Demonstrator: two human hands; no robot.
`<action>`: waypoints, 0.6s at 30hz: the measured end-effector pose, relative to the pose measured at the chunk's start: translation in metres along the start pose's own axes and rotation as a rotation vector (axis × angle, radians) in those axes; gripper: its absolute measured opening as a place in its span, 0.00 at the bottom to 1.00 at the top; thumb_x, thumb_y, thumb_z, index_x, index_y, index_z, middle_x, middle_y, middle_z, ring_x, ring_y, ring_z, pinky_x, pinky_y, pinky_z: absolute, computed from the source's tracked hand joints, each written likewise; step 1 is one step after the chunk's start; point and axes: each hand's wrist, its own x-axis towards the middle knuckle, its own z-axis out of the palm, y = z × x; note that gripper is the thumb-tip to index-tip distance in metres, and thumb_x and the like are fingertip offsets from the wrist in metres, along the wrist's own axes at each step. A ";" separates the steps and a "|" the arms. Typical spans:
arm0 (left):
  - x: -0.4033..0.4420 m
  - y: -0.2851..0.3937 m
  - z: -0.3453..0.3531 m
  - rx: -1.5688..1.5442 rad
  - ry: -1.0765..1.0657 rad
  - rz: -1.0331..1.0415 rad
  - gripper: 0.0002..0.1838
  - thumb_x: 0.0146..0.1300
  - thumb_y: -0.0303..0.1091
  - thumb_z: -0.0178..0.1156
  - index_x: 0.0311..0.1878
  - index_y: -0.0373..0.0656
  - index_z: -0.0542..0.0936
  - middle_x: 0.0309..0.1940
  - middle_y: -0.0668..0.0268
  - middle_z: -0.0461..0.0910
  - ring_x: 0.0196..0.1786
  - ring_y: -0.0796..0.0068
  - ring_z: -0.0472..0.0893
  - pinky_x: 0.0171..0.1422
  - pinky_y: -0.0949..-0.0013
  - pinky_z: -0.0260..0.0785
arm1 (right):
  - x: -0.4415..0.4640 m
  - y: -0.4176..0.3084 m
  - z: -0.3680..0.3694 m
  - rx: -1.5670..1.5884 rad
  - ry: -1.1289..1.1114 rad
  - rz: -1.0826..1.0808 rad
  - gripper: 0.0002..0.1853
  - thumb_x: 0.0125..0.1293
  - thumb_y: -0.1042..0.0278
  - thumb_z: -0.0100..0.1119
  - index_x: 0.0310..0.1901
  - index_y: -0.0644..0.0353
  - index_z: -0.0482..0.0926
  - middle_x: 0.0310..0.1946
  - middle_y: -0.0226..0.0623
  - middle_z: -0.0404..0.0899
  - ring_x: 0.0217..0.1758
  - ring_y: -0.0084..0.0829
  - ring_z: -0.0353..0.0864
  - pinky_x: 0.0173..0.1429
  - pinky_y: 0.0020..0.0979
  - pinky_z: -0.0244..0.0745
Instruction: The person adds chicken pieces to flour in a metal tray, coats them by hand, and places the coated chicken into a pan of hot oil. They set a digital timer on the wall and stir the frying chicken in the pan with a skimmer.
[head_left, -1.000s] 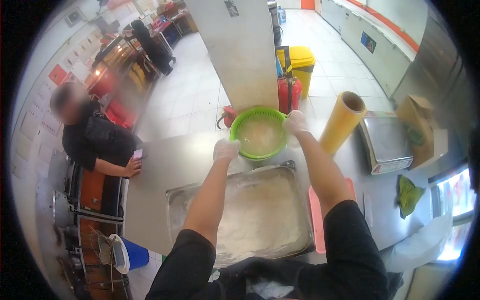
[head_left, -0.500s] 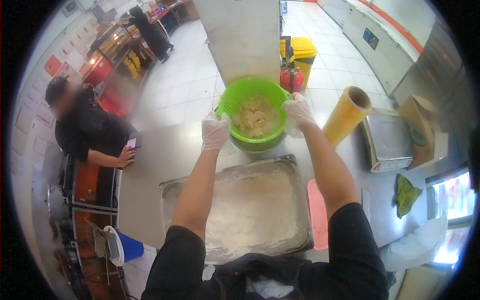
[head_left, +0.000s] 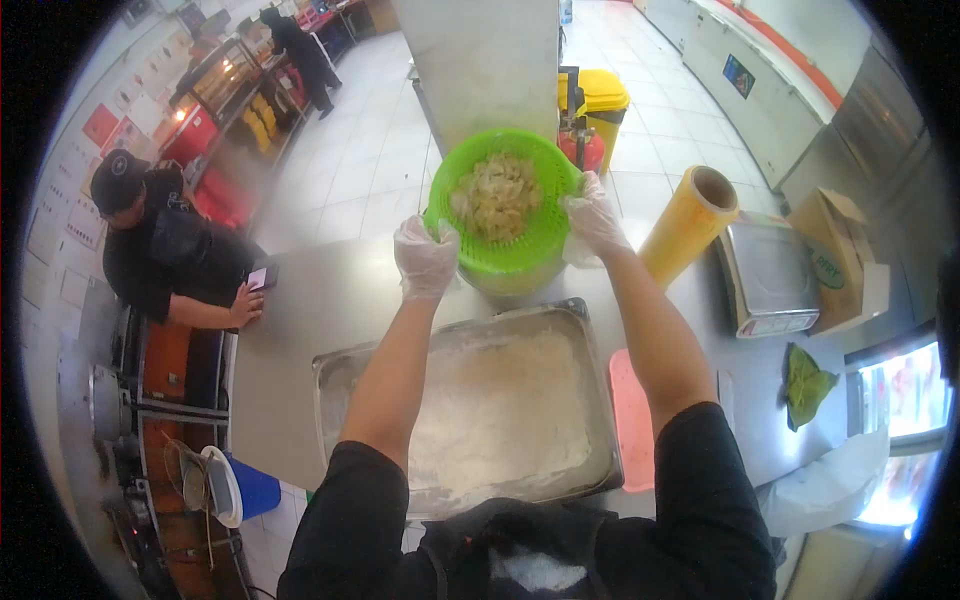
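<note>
A bright green colander (head_left: pixel 540 150) is held out in front of me above a metal pot (head_left: pixel 515 281). Pale, wet-looking pieces of food (head_left: pixel 498 195), perhaps raw meat, lie heaped in it. My left hand (head_left: pixel 428 258), in a clear plastic glove, is closed on the colander's left rim. On the opposite rim my right hand (head_left: pixel 594 215), gloved the same way, grips too. Below my forearms sits a large metal tray (head_left: pixel 500 410) with a whitish powdery layer on its bottom.
Right of the colander stand a yellow roll of film (head_left: pixel 680 235), a scale (head_left: pixel 768 275) and a cardboard box (head_left: pixel 845 270). A pink tray (head_left: pixel 632 420) and green cloth (head_left: pixel 806 387) lie nearer. At left, a co-worker (head_left: pixel 165 240) holds a phone at the table's edge.
The colander has tilted its inside toward me and moved slightly up in view. The food has settled into a heap inside. Both hands have kept their grip.
</note>
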 end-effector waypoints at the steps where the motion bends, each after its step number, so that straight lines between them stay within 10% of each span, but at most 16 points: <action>1: -0.001 0.001 0.000 0.015 0.031 0.024 0.12 0.54 0.36 0.65 0.30 0.39 0.73 0.26 0.55 0.75 0.32 0.49 0.75 0.38 0.50 0.69 | -0.002 0.000 0.000 0.000 -0.002 0.005 0.13 0.65 0.77 0.55 0.51 0.63 0.71 0.42 0.37 0.79 0.46 0.26 0.76 0.52 0.31 0.74; 18: -0.037 -0.004 -0.001 -0.071 0.006 0.056 0.10 0.53 0.33 0.67 0.38 0.41 0.79 0.29 0.58 0.78 0.36 0.52 0.77 0.42 0.51 0.70 | -0.053 0.010 -0.005 -0.056 0.046 -0.007 0.20 0.69 0.79 0.55 0.62 0.64 0.71 0.52 0.36 0.80 0.54 0.24 0.78 0.59 0.29 0.74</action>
